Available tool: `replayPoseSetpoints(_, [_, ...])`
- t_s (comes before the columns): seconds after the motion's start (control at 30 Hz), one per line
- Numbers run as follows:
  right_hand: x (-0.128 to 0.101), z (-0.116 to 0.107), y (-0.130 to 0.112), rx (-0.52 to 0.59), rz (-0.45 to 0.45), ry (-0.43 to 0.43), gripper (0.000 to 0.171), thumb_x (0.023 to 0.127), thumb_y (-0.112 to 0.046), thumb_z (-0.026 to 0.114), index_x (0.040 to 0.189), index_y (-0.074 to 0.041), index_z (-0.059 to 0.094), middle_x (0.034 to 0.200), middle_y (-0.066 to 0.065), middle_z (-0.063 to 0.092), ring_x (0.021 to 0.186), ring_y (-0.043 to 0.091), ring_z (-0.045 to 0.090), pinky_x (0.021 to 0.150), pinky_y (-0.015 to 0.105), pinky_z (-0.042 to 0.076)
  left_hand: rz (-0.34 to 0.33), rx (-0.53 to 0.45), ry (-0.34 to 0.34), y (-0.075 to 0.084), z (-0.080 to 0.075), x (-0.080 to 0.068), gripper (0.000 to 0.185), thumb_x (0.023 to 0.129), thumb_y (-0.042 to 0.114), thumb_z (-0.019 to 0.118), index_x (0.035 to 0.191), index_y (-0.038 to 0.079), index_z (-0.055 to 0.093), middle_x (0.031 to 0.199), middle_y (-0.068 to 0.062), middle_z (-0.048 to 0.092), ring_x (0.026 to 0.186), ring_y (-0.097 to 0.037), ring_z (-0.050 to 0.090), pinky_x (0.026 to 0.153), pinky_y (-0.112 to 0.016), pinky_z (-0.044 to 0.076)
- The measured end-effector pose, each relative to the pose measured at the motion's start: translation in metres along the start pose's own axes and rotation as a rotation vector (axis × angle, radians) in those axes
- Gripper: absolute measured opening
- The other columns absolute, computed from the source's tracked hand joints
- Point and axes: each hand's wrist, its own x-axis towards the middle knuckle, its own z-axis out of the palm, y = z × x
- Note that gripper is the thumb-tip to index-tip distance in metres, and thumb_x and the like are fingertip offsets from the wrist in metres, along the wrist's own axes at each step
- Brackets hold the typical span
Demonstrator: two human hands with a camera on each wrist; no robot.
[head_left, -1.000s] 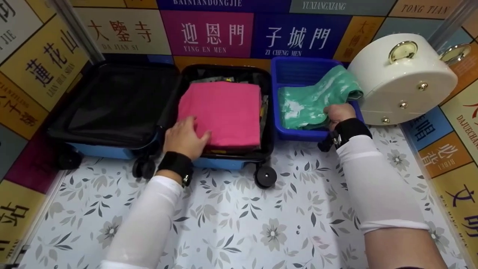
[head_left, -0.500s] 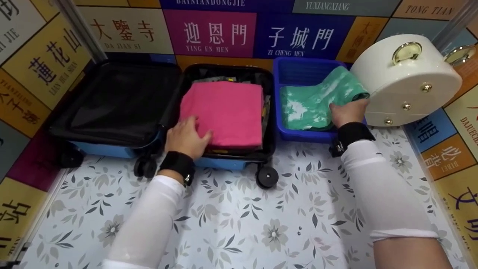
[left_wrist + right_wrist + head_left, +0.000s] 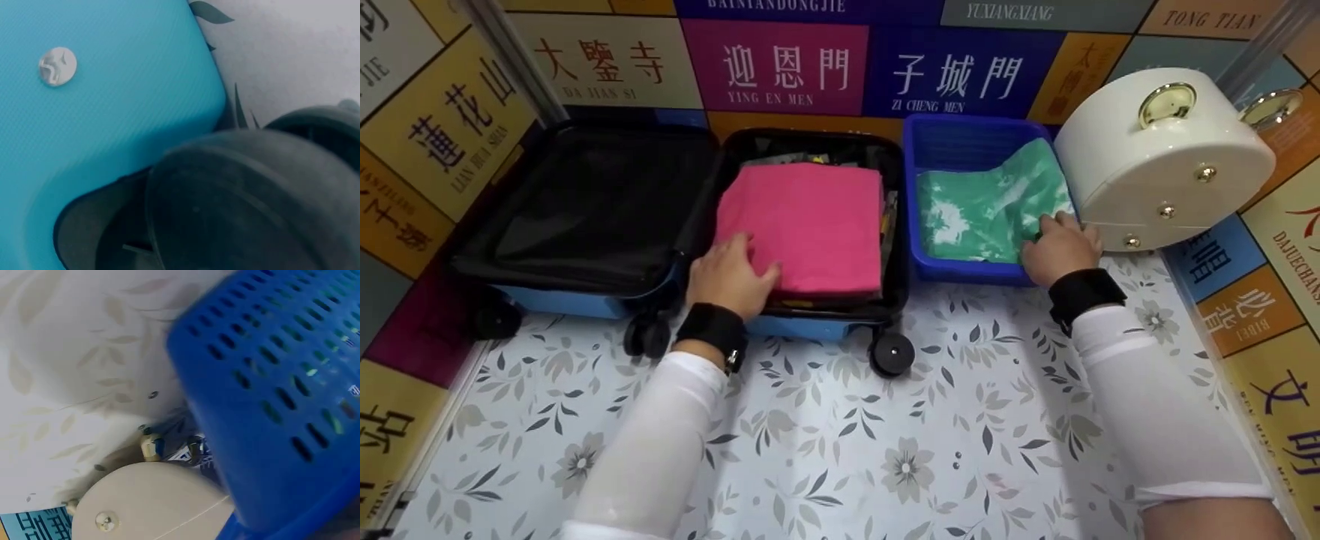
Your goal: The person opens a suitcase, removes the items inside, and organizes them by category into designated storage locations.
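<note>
Right hand [image 3: 1061,247] grip pinches the green cloth's [image 3: 986,210] near right corner, cloth extending forward-left in the blue basket [image 3: 960,139]; left hand [image 3: 729,275] rests flat on the pink cloth [image 3: 802,225].

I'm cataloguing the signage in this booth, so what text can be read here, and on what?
"YING EN MEN": magenta wall panel.
"ZI CHENG MEN": dark blue wall panel.
"DA JIAN SI": cream wall panel.
"LIAN HUA SHAN": yellow wall panel.
"TONG TIAN": orange wall panel.
"YUNXIANGXIANG": grey-green wall panel.
Suitcase, blue basket, white case: none.
</note>
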Motion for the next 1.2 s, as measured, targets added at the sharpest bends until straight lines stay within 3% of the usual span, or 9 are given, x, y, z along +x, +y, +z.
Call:
replayPoseSetpoints(0.1, [0.0, 0.004, 0.003, -0.019, -0.027, -0.043, 0.064, 0.109, -0.037, 0.04, 0.156, 0.006, 0.042, 0.165, 0.032, 0.032, 0.149, 0.062, 0.021, 0.12, 0.073, 0.013, -0.003, 0.002, -0.001, 0.0, 0.0, 0.0, 0.073, 0.098, 0.058, 0.062, 0.153, 0.012, 0.049, 0.144, -0.012, 0.065, 0.14, -0.036, 0.054, 0.121, -0.057, 0.034])
replayPoseSetpoints(0.23, [0.001, 0.009, 0.006, -0.035, -0.049, -0.056, 0.068, 0.111, -0.047, 0.032, 0.156, 0.002, 0.045, 0.164, 0.029, 0.037, 0.148, 0.057, 0.029, 0.118, 0.072, 0.015, -0.006, -0.001, -0.002, 0.0, 0.001, 0.001, 0.073, 0.098, 0.058, 0.063, 0.153, 0.012, 0.049, 0.144, -0.012, 0.065, 0.14, -0.036, 0.054, 0.121, -0.057, 0.034])
replayPoseSetpoints(1.2, [-0.002, 0.015, 0.005, -0.021, -0.047, 0.029, 0.065, 0.11, -0.049, 0.035, 0.15, -0.001, 0.053, 0.158, 0.025, 0.049, 0.145, 0.055, 0.037, 0.12, 0.072, 0.014, -0.043, 0.01, -0.016, 0.0, 0.001, 0.001, 0.075, 0.097, 0.059, 0.062, 0.154, 0.012, 0.048, 0.15, -0.011, 0.06, 0.142, -0.037, 0.052, 0.119, -0.059, 0.036])
